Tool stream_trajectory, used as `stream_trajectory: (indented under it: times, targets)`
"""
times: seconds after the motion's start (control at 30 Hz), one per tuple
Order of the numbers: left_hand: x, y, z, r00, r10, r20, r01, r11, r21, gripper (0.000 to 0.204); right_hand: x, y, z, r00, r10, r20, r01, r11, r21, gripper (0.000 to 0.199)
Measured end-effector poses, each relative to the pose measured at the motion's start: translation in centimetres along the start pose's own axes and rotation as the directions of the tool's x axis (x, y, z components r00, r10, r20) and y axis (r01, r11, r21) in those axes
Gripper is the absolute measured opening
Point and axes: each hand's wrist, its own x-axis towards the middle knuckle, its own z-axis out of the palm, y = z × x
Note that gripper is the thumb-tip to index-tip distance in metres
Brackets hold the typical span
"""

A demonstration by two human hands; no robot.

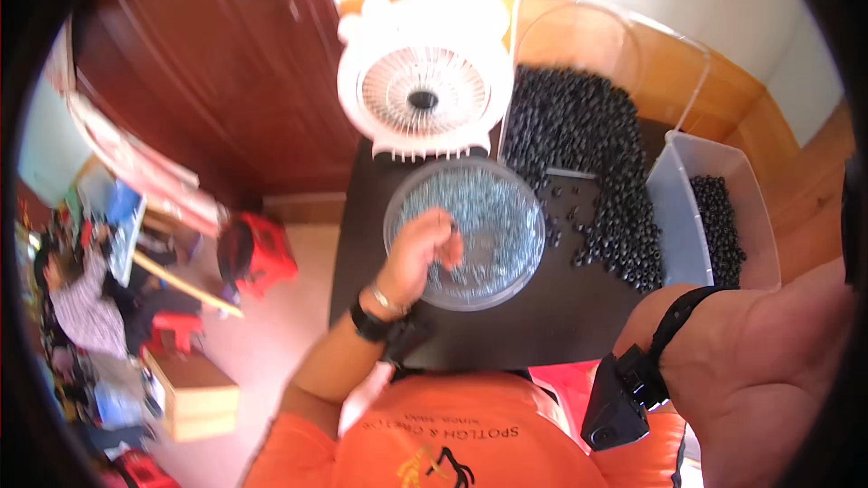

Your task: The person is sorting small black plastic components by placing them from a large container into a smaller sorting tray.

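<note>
The round clear bowl (pixel 470 230) sits near the middle of the dark table (pixel 506 334), and everything else is placed from it. Behind the bowl, almost touching its far rim, stands a white fan (pixel 423 90) lying face up. To the bowl's right a broad heap of black beads (pixel 588 145) spreads across the table, with a few loose beads scattered just beside the bowl's right rim. Further right, past the heap, a clear plastic bin (pixel 674 217) holds more black beads. In front of the bowl the table is bare up to its near edge; to its left a narrow bare strip runs to the table's left edge, with the floor below.

The bowl is shallow and see-through, its bottom covered with small pale bluish pieces.

The left hand (pixel 418 253) rests over the bowl's left part, fingers curled together inside it; whether they pinch anything cannot be told. The right hand (pixel 768 361) is close to the camera, well right of the bowl, blurred; its grip cannot be told.
</note>
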Motion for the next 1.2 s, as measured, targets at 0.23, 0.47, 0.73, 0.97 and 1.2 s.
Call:
stream_trajectory:
  times: [0.23, 0.47, 0.73, 0.97, 1.2]
  targets:
    - [-0.1, -0.8, 0.0, 1.000, -0.009, -0.028, 0.010, 1.000, 0.029, 0.020, 4.1, 1.6, -1.1, 0.955, -0.170, -0.243, 0.120, 0.971, -0.209, 0.058]
    - [0.0, -0.3, 0.5, 0.999, 0.028, 0.015, -0.028, 1.000, 0.008, 0.018, 0.3, 2.6, -6.0, 0.917, -0.175, -0.359, 0.103, 0.972, -0.212, 0.054]
    - [-0.1, -0.3, 1.3, 0.996, -0.014, 0.091, 0.014, 1.000, -0.004, 0.018, -4.6, 5.6, -14.7, 0.894, -0.192, -0.406, 0.089, 0.962, -0.259, 0.050]
    - [0.3, 0.0, 0.6, 0.996, -0.017, 0.092, 0.014, 0.999, 0.032, 0.019, -3.5, 5.2, -10.5, 0.881, -0.194, -0.432, 0.056, 0.948, -0.312, 0.047]
    - [0.8, -0.4, 1.1, 0.994, 0.028, 0.105, -0.031, 0.999, 0.029, 0.021, -2.8, 1.5, -10.6, 0.865, -0.244, -0.439, 0.040, 0.905, -0.424, 0.043]
